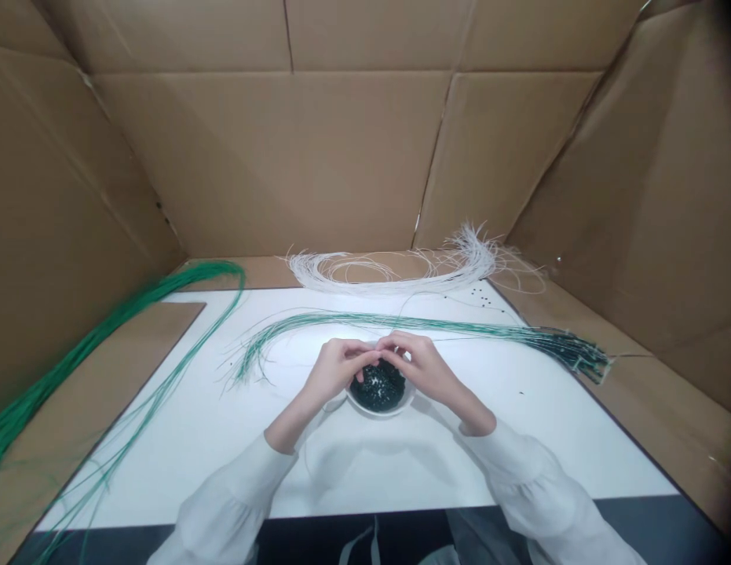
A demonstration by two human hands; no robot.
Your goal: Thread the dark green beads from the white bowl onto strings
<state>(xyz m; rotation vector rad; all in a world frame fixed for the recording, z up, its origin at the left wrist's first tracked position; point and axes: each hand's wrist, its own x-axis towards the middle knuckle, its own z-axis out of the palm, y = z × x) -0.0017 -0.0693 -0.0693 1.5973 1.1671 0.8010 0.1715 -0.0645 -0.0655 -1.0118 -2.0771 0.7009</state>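
Observation:
Over a white bowl [380, 414] filled with small dark beads [378, 388], my two hands meet fingertip to fingertip. My left hand [343, 362] is closed in a pinch, thumb against fingers, at the bowl's left rim. Opposite it, my right hand [417, 359] also pinches, close to the left fingertips. Whatever sits between the fingers is too small to make out. A thin pale strand [307, 455] curves down below my left wrist, and another fine strand rises behind my right hand.
Behind the hands lies a bundle of green strands [370, 318] with dark beaded ends [571, 353] at the right. White strands [394, 284] lie at the back, green ones [129, 310] at left. Loose beads [481, 298] dot the white board [224, 471]. Cardboard walls [271, 157] surround everything.

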